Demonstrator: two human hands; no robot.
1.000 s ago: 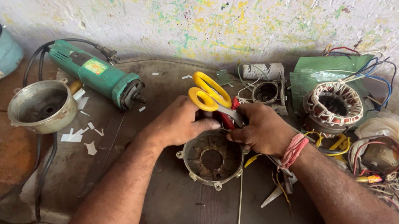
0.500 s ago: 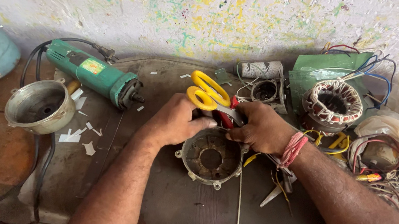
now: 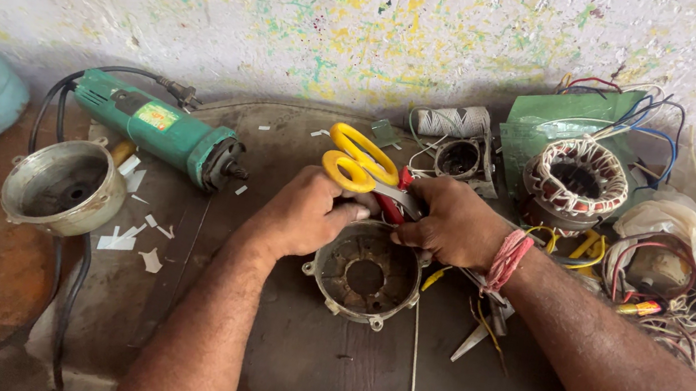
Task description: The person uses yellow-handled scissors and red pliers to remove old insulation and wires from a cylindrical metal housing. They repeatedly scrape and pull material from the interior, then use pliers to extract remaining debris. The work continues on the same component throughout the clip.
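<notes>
A round metal motor end cover (image 3: 366,275) lies on the dark worktable (image 3: 297,361) in the middle. My left hand (image 3: 302,212) curls over its far left rim, fingers closed on something small that I cannot make out. My right hand (image 3: 451,222), with a red thread band at the wrist, is closed on red wire ends at the cover's far rim. Yellow-handled scissors (image 3: 359,163) lie just behind both hands, blades pointing right and partly hidden by them.
A green angle grinder (image 3: 162,129) lies at the back left, its black cord running down past a metal cup-shaped housing (image 3: 63,185). White paper scraps (image 3: 129,237) lie beside it. A wound stator (image 3: 575,180), thread spool (image 3: 452,120), green sheet and tangled wires crowd the right. A painted wall stands behind.
Both hands have stayed over the end cover's far rim with only small finger shifts. The cover and scissors have not visibly moved.
</notes>
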